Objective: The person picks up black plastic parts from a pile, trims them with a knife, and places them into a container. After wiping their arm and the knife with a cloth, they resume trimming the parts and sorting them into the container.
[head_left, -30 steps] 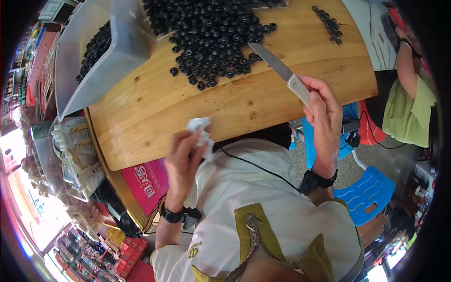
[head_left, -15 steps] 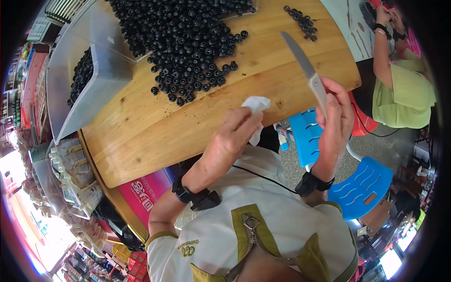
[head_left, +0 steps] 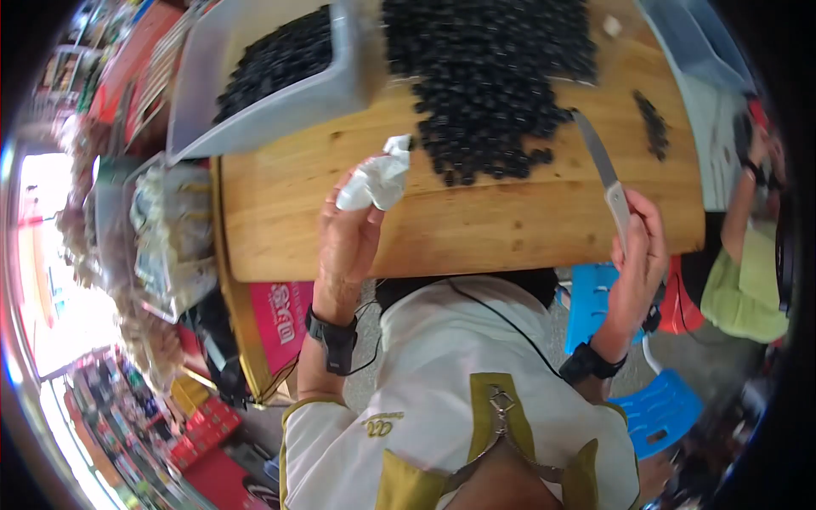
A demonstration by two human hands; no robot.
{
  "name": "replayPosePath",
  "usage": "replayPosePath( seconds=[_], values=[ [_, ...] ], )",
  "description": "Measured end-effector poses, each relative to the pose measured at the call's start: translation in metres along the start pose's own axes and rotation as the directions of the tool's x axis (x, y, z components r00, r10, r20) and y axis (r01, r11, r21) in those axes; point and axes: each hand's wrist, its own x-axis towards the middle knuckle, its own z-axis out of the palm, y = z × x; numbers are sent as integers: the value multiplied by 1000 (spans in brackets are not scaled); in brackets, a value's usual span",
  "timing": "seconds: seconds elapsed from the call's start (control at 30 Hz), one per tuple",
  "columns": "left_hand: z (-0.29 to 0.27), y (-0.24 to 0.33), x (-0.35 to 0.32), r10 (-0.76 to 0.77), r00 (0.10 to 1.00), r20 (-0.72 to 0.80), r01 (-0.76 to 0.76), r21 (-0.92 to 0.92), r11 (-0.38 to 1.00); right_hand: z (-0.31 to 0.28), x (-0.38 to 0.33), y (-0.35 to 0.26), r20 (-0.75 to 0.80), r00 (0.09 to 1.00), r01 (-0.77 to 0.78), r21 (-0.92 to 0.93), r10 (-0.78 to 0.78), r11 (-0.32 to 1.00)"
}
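My left hand (head_left: 347, 242) is closed around a crumpled white tissue (head_left: 371, 184), raised over the front left part of the wooden table (head_left: 459, 229). A small dark spot shows at the tissue's upper tip; I cannot make out what it is. In my right hand (head_left: 642, 255) is a knife (head_left: 602, 161), gripped by its pale handle, the blade pointing up and away. Its tip is close to the right side of a large heap of small round black parts (head_left: 489, 102). Both hands are apart from the heap.
A translucent plastic bin (head_left: 347, 76) with more black parts stands at the back left. Some parts lie in a small cluster (head_left: 651, 126) at the right. Blue stools (head_left: 659, 412) stand beside the table. Another person in a green top (head_left: 748, 293) is at the far right.
My left hand has swung left with the tissue, away from the table's middle. My right hand still grips the knife. The whole view has turned, so the table and bin appear shifted right.
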Motion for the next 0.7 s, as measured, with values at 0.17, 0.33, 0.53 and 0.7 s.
replayPosePath(
  seconds=[0.17,0.33,0.53,0.7],
  values=[
    [-84,32,-9,163,984,-78,-172,-143,975,25,-4,-8,105,994,-12,-13,13,1000],
    [-116,67,9,491,845,-211,-108,832,544,44,-4,-7,186,982,-3,-50,12,999],
    [-157,80,55,642,762,-90,-152,938,313,48,-5,-17,172,984,53,-78,-39,996],
    [-162,87,58,478,869,128,-235,957,170,36,11,3,90,990,120,-190,-105,974]
  ],
)
